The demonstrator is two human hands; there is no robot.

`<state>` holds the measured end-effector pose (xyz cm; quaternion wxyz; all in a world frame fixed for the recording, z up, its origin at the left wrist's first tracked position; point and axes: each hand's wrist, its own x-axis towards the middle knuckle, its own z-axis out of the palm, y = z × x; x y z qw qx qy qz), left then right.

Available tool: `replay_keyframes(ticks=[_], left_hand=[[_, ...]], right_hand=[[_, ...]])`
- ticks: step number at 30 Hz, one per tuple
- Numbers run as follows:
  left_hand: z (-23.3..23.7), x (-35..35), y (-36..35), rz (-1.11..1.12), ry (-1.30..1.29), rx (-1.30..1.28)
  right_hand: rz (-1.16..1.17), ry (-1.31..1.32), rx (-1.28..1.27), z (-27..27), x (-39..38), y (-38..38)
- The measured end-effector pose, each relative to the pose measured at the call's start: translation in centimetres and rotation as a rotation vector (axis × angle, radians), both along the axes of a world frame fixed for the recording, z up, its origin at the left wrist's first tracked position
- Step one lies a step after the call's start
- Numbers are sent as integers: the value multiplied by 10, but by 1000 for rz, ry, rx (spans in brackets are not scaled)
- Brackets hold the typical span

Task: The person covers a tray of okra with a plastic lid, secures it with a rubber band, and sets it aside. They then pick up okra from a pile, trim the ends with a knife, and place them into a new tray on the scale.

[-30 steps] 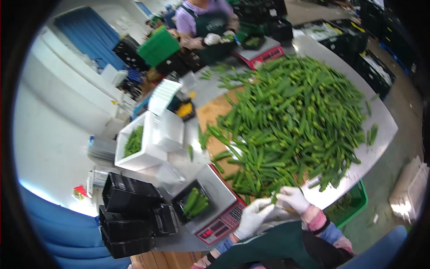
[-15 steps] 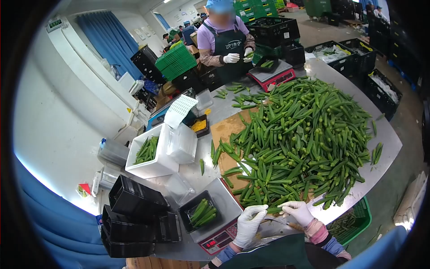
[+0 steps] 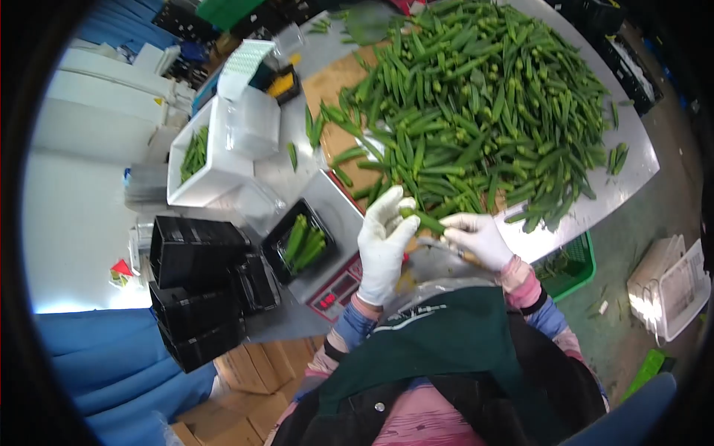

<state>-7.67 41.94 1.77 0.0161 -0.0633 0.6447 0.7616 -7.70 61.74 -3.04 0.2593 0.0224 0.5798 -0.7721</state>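
Between my two gloved hands is a green okra pod [image 3: 425, 221]. My left hand [image 3: 383, 241] pinches one end of it between thumb and fingers. The fingertips of my right hand [image 3: 482, 239] close on the other end. Under the right hand shows a thin tool [image 3: 445, 248] with a silvery part and a brownish part; its grip is mostly hidden. A large okra pile [image 3: 483, 111] lies just beyond both hands. To the left, a black tray [image 3: 325, 256] with several okra pods rests on a red-edged scale [image 3: 338, 290].
Stacked black trays [image 3: 195, 253] stand at the left. Behind them is a white foam box [image 3: 223, 175] with okra inside, beside clear plastic containers [image 3: 253, 123]. Cardboard [image 3: 316, 85] lies under the pile. A green basket [image 3: 584, 265] sits below the table's right edge.
The view has tilted down, so the co-worker's upper body has left it. My left hand has turned more upright, and the okra pod between my hands shows more clearly.
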Motion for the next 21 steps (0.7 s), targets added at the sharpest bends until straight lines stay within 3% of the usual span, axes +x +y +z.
replay_keyframes(ticks=[5,15,19,20,21], left_hand=[[-4,6,5,-32,-97,181],[-13,6,8,-74,-150,149],[-17,8,9,-136,-254,143],[-20,8,8,-155,-286,136],[-20,8,9,-154,-307,128]], right_hand=[[18,-1,-31,-2,0,-2],[6,-1,-9,-5,0,1],[-32,35,189,-13,12,61],[49,120,299,-8,15,92],[102,28,375,-9,23,126]])
